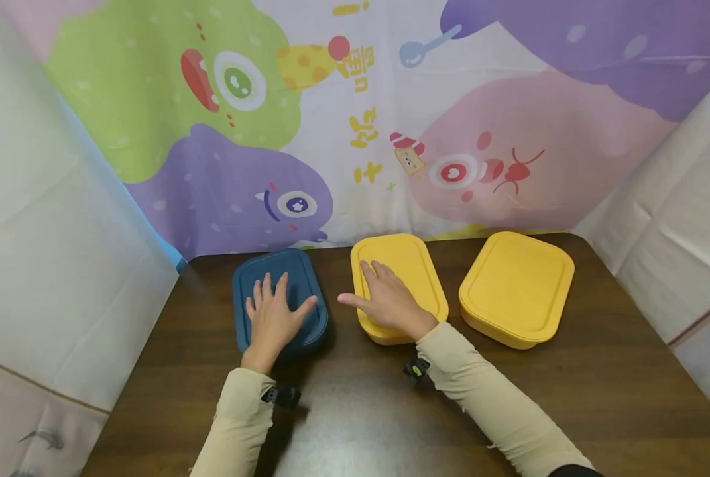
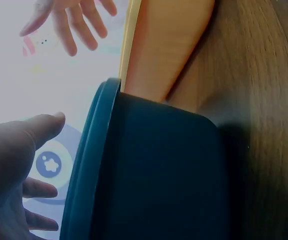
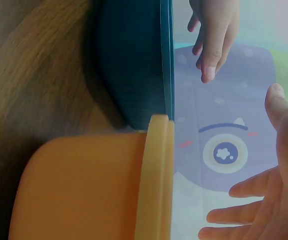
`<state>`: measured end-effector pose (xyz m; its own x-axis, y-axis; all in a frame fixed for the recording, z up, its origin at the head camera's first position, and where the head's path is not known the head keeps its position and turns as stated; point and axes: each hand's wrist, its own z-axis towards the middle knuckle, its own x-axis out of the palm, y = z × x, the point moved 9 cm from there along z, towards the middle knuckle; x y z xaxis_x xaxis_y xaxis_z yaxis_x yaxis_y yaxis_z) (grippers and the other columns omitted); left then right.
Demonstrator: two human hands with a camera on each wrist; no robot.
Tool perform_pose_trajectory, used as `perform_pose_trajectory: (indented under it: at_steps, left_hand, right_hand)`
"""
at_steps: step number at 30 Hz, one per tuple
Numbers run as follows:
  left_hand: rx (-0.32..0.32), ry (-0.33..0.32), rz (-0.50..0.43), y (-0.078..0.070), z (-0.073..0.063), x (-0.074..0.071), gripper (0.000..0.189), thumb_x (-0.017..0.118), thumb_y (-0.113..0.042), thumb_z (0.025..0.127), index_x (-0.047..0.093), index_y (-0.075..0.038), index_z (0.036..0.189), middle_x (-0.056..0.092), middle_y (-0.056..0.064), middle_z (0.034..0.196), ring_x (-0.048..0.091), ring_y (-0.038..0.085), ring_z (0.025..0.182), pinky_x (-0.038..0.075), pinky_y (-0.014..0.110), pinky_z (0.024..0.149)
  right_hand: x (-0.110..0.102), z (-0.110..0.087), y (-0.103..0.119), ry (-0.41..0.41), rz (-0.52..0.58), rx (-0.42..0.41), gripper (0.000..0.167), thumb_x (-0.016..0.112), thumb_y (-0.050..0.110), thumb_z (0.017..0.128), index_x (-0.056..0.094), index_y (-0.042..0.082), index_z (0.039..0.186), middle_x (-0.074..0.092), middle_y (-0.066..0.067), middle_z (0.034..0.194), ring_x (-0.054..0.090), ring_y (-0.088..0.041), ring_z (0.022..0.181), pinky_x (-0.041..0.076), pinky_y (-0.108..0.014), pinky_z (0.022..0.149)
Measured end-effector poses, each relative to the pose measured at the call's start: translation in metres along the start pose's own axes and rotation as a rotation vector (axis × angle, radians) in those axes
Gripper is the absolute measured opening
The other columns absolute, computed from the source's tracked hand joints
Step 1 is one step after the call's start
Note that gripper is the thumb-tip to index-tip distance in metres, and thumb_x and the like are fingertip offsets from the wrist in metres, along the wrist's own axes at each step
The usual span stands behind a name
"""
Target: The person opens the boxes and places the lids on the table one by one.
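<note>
A dark blue lidded box (image 1: 301, 281) stands at the left of the table. My left hand (image 1: 271, 318) is above its lid with the fingers spread; in the left wrist view a gap shows between the fingers and the lid. In the middle stands a yellow lidded box (image 1: 411, 262). Over its lid is my right hand (image 1: 387, 298), fingers extended and thumb pointing left. The right wrist view shows this hand (image 3: 264, 210) apart from the lid rim (image 3: 156, 185). Neither hand holds anything. Both lids are on, so the insides are hidden.
A second yellow lidded box (image 1: 518, 285) stands on the right of the brown wooden table (image 1: 355, 411). A cloth printed with cartoon monsters (image 1: 378, 212) hangs along the back edge. White panels (image 1: 62, 232) flank the table on both sides.
</note>
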<state>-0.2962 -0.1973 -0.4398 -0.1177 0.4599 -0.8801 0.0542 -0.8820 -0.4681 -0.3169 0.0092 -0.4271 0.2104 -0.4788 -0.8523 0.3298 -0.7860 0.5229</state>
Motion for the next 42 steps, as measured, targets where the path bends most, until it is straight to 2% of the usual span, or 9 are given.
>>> perform_pose_trajectory:
  at_steps: [20, 24, 31, 42]
  left_hand:
    - [-0.079, -0.014, -0.021, 0.034, -0.003, -0.009, 0.083, 0.061, -0.053, 0.09, 0.028, -0.008, 0.152, 0.013, 0.029, 0.159, 0.006, 0.049, 0.147, 0.007, 0.07, 0.113]
    - [-0.087, -0.03, -0.032, 0.039, -0.003, -0.012, 0.083, 0.062, -0.052, 0.089, 0.03, -0.008, 0.152, 0.014, 0.029, 0.159, 0.007, 0.049, 0.147, 0.007, 0.07, 0.113]
    - [-0.106, -0.01, -0.018, 0.05, -0.004, -0.014, 0.092, 0.067, -0.051, 0.085, 0.025, -0.007, 0.153, 0.01, 0.031, 0.159, 0.007, 0.05, 0.147, 0.007, 0.07, 0.113]
    - [-0.184, 0.011, -0.037, 0.07, -0.006, -0.016, 0.095, 0.063, -0.051, 0.087, 0.018, -0.002, 0.154, 0.008, 0.033, 0.158, 0.009, 0.05, 0.146, 0.011, 0.069, 0.113]
  right_hand:
    - [0.023, 0.007, 0.033, 0.013, 0.066, -0.074, 0.093, 0.052, 0.064, 0.09, 0.024, 0.004, 0.154, 0.031, -0.018, 0.157, 0.029, -0.036, 0.146, 0.027, -0.053, 0.117]
    - [0.028, 0.01, 0.037, 0.015, 0.088, -0.074, 0.092, 0.052, 0.064, 0.09, 0.024, 0.004, 0.154, 0.031, -0.018, 0.157, 0.03, -0.035, 0.145, 0.028, -0.052, 0.117]
    - [0.037, 0.014, 0.045, 0.021, 0.127, -0.076, 0.089, 0.054, 0.061, 0.091, 0.025, 0.004, 0.153, 0.031, -0.018, 0.157, 0.03, -0.034, 0.146, 0.029, -0.052, 0.117]
    - [0.056, 0.017, 0.053, 0.055, 0.151, -0.04, 0.09, 0.052, 0.061, 0.092, 0.024, 0.002, 0.153, 0.029, -0.018, 0.158, 0.03, -0.034, 0.146, 0.03, -0.048, 0.117]
